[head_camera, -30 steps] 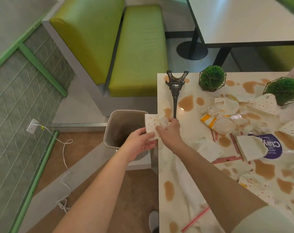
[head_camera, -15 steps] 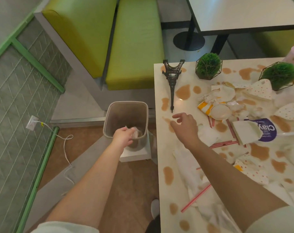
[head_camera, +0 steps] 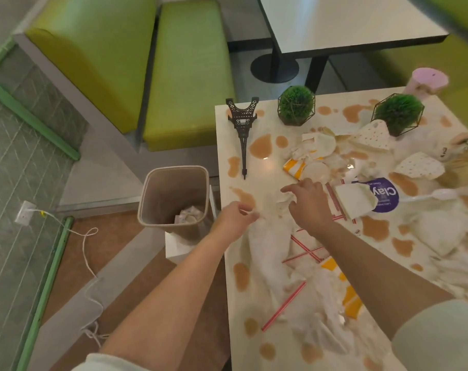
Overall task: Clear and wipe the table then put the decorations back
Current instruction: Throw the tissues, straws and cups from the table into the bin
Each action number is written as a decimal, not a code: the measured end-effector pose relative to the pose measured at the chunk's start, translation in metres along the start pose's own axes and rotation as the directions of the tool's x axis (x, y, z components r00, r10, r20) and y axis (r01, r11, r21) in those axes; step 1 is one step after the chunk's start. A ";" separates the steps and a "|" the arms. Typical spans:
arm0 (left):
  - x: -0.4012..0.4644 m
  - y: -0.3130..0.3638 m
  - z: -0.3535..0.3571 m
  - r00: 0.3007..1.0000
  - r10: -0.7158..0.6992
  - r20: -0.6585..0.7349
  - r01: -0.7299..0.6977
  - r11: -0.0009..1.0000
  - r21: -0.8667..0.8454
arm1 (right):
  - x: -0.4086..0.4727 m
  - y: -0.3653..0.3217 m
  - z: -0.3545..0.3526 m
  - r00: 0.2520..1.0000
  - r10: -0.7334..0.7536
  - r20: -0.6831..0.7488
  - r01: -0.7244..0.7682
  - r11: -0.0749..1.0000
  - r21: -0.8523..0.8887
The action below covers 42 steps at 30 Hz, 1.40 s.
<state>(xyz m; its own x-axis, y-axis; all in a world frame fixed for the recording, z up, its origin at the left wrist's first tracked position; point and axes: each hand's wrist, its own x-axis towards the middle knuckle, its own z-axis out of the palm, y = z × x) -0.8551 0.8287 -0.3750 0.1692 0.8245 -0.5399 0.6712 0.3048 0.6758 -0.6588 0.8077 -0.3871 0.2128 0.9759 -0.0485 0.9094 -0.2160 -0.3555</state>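
Nearest, red-and-white paper straws (head_camera: 283, 306) and crumpled white napkins (head_camera: 270, 245) strewn over the stained white table (head_camera: 224, 290), awaiting clearing. Left hand (head_camera: 234, 219) loose-fingered and empty at the table edge; right hand (head_camera: 306, 202) reaching onto torn paper scraps (head_camera: 285, 200), grasp unclear. Beige plastic waste bin (head_camera: 149, 207) just beside the table for short drops. Farther: black metal Eiffel Tower model (head_camera: 242, 129) and two green ball plants in wire holders (head_camera: 295, 105), not yet removed.

green bench (head_camera: 184, 73) | second table (head_camera: 342, 20) | wall socket (head_camera: 25, 215)
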 end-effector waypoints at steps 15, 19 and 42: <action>0.003 0.010 0.031 0.999 0.025 -0.035 -0.025 1.000 0.012 | 0.007 0.031 -0.011 0.990 -0.138 -0.031 0.133 0.981 -0.138; 0.005 0.015 0.031 0.997 0.039 -0.068 -0.042 0.998 -0.046 | 0.013 0.022 -0.021 0.984 -0.113 -0.141 0.102 0.991 -0.082; 0.004 -0.056 -0.080 0.899 -0.373 -0.229 0.057 0.618 -0.784 | -0.009 -0.101 0.018 0.988 0.135 0.080 -0.157 0.812 0.562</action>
<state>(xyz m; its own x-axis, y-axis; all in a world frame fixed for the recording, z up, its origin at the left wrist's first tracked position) -0.9497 0.8531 -0.3751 -0.2636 0.7368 -0.6226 -0.1416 0.6089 0.7805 -0.7587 0.8214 -0.3675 0.3042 0.9371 -0.1710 0.5039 -0.3107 -0.8060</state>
